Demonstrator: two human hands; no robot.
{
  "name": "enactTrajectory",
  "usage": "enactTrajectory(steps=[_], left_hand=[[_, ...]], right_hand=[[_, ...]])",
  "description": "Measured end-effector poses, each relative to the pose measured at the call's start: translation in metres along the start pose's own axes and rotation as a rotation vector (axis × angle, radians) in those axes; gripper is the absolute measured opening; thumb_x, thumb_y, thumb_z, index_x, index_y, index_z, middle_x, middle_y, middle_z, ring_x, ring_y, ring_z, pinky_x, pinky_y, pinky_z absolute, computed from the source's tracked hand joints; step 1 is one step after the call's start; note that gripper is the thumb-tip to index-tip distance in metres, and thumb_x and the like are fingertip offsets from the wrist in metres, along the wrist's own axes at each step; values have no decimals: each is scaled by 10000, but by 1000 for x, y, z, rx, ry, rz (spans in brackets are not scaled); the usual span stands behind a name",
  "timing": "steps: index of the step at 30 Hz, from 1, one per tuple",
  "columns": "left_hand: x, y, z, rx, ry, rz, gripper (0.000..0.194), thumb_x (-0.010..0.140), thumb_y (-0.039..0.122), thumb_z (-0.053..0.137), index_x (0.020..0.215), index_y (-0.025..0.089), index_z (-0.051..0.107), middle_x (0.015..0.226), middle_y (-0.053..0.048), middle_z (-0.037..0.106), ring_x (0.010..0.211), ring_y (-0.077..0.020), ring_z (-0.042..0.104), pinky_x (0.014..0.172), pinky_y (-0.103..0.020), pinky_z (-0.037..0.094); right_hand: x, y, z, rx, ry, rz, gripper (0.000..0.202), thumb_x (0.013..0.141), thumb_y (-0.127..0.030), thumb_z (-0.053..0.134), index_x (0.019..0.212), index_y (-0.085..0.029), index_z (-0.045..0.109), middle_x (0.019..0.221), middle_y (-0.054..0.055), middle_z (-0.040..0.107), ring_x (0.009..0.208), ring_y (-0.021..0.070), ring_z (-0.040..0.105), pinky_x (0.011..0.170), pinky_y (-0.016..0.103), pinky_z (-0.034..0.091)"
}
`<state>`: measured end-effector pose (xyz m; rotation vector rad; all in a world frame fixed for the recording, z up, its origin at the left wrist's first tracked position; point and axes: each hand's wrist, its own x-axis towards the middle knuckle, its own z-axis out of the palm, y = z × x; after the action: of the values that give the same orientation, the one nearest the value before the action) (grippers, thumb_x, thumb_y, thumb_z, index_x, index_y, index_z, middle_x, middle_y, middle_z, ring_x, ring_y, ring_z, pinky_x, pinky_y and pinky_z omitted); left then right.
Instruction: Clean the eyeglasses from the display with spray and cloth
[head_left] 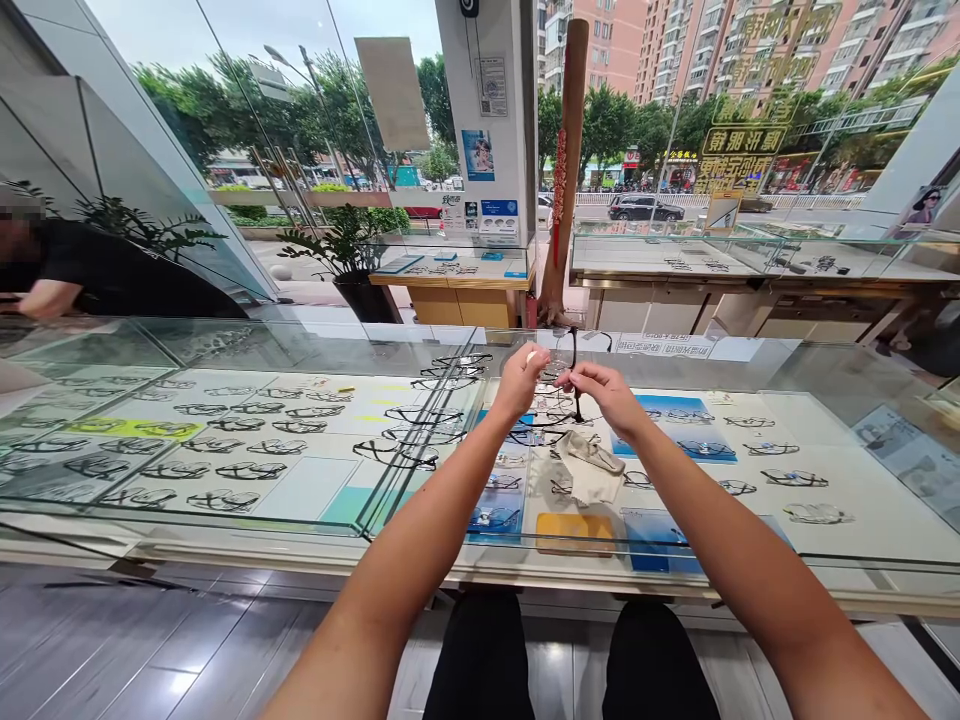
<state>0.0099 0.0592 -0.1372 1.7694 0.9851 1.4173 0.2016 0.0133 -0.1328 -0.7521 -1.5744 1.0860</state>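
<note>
Dark-framed eyeglasses (pixel 575 350) are held up over the glass counter, with the frame edge-on to me. My right hand (pixel 606 395) pinches them between thumb and fingers. My left hand (pixel 521 382) is closed just to the left of them, fingers curled; whatever it grips is hidden. Below my hands a crumpled beige cloth (pixel 596 470) lies on the counter, with a yellow-orange flat case (pixel 574 534) nearer to me. To the left, several pairs of dark eyeglasses (pixel 424 415) rest on the glass top.
The glass display counter (pixel 270 535) spans the view, with rows of eyeglasses inside. At far left a person in black (pixel 127 265) leans on it. Behind stand a potted plant (pixel 367 290), a wooden post (pixel 564 170) and another display case (pixel 675 255) by the windows.
</note>
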Motion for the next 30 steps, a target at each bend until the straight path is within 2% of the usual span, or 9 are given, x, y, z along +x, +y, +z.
enactTrajectory(steps=[4, 8, 13, 18, 21, 24, 30], left_hand=[[-9, 5, 4, 124, -140, 12, 465, 956, 669, 579, 814, 228, 537, 831, -21, 589, 834, -217, 545, 802, -339, 438], [-14, 8, 9, 97, -231, 20, 433, 983, 635, 541, 830, 230, 533, 899, -37, 642, 913, -243, 590, 850, -351, 438], [-14, 12, 9, 131, -205, -24, 489, 979, 696, 548, 827, 233, 520, 843, -13, 592, 850, -225, 542, 781, -340, 381], [-14, 12, 10, 93, -219, 12, 485, 999, 679, 521, 820, 228, 518, 866, -25, 631, 893, -235, 587, 814, -352, 408], [-14, 11, 10, 129, -201, 8, 468, 1001, 661, 552, 823, 230, 515, 861, -19, 615, 876, -231, 575, 792, -342, 406], [-14, 11, 9, 142, -203, 61, 462, 1010, 647, 549, 815, 230, 506, 846, -19, 596, 870, -229, 565, 805, -345, 415], [-15, 14, 10, 185, -163, 91, 496, 1011, 689, 560, 831, 228, 525, 880, -35, 620, 894, -243, 577, 816, -352, 417]], right_hand=[[4, 3, -5, 70, 162, 7, 418, 865, -685, 791, 867, -267, 792, 1042, 64, 824, 941, 228, 674, 833, 370, 540], [6, 4, -7, 103, 195, 18, 428, 854, -686, 802, 834, -261, 746, 1038, 64, 822, 955, 233, 701, 840, 379, 568], [6, 4, -6, 81, 205, 14, 445, 853, -705, 788, 822, -266, 725, 1032, 66, 814, 960, 238, 694, 841, 385, 566], [5, 4, -5, 105, 202, 19, 422, 840, -673, 806, 798, -263, 712, 1030, 54, 807, 957, 223, 675, 857, 367, 546], [5, 3, -5, 101, 206, 26, 429, 837, -682, 804, 807, -265, 707, 1030, 56, 810, 950, 225, 668, 860, 373, 549], [5, 3, -5, 97, 199, 32, 435, 844, -686, 797, 815, -264, 698, 1048, 57, 811, 961, 226, 677, 868, 376, 553], [4, 1, -4, 160, 191, 35, 419, 827, -669, 832, 831, -265, 722, 1041, 54, 811, 967, 225, 676, 861, 368, 544]])
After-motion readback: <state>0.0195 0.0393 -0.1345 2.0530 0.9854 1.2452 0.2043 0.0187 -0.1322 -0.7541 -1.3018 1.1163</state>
